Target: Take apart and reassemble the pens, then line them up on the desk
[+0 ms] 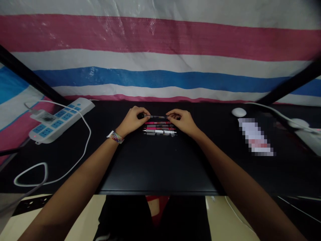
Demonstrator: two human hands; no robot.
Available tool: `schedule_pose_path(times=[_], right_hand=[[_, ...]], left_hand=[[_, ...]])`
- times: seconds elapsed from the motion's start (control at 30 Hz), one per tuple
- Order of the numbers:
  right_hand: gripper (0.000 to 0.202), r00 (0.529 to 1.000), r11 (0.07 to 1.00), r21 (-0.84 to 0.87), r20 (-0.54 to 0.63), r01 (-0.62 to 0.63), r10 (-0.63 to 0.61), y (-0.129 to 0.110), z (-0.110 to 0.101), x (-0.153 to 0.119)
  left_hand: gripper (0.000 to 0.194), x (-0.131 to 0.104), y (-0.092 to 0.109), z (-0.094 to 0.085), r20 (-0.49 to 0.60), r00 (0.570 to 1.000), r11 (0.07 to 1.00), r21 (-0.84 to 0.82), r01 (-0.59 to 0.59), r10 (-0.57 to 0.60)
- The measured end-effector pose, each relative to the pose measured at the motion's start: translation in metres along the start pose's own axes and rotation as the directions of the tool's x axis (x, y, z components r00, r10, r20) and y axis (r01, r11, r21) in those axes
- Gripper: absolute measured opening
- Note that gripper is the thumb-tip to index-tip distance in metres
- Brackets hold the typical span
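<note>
So the dark, slim pen (159, 117) is at the far end of a little row of pens, lying crosswise, and I can't tell if it's touching the tabletop (160, 167) or just above it. Both hands are on it: left hand (134, 121) pinching one end, right hand (183, 122) pinching the other, fingertips only, with the middle of the barrel bare between them.

My guess is it's light and stiff, probably plastic, so not very fragile, but a smooth round barrel could roll or slip. A light pinch at both ends seems fine for keeping it straight; for one hand I'd grab mid-barrel.

Just nearer the person are the pink-red pens (159, 128), then a white pen (160, 131), all roughly parallel. Further out there's a power strip (56, 124) on the left and a white, rounded object (238, 112) on the right.
</note>
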State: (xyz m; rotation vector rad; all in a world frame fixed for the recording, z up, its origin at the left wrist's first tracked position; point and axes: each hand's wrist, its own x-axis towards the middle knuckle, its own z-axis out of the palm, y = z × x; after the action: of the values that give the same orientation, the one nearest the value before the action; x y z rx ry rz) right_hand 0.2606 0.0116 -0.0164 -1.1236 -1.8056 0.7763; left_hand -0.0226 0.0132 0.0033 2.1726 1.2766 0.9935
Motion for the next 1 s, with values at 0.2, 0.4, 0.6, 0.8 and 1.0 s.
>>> schedule_pose_path(times=[0.2,0.4,0.6,0.8,1.0], right_hand=[[0.021,0.989,0.976,-0.163,0.041,0.145,-0.141,-0.002,0.0,-0.005],[0.016,0.987,0.952,-0.261,0.053,0.163,-0.154,-0.002,-0.002,-0.004],[0.018,0.992,0.947,-0.296,0.028,0.126,-0.123,-0.003,-0.003,-0.005],[0.021,0.979,0.998,-0.025,-0.2,-0.055,0.049,0.001,0.005,-0.007],[0.025,0.922,0.901,0.413,-0.281,-0.134,0.266,0.002,0.024,-0.012]], left_hand=[[0.008,-0.002,0.001,0.001,0.067,0.998,0.991,0.135,-0.001,-0.008],[0.012,-0.004,0.002,0.002,0.096,0.993,0.977,0.199,-0.082,0.064],[0.015,-0.003,0.0,0.004,0.054,0.997,0.984,0.168,-0.06,0.051],[0.019,-0.002,0.008,0.016,-0.108,0.991,0.985,-0.161,0.066,-0.084],[0.022,-0.01,0.026,0.03,-0.156,0.967,0.909,-0.397,0.124,-0.2]])
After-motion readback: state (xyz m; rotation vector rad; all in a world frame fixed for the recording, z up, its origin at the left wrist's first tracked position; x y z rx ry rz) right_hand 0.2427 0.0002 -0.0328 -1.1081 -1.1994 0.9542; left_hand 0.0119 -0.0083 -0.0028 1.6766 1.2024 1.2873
